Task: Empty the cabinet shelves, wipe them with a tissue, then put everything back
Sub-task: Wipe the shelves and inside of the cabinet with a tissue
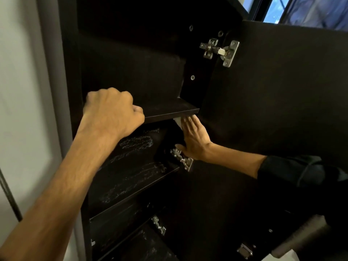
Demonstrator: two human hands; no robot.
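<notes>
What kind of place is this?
Probably a room in a home, right at a tall dark cabinet with its door open. Bare shelves, metal hinges and a window suggest that.

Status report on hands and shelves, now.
Left hand fisted at upper shelf front edge; tissue not visible. Right hand flat against open cabinet door. Shelves bare, streaked.
</notes>
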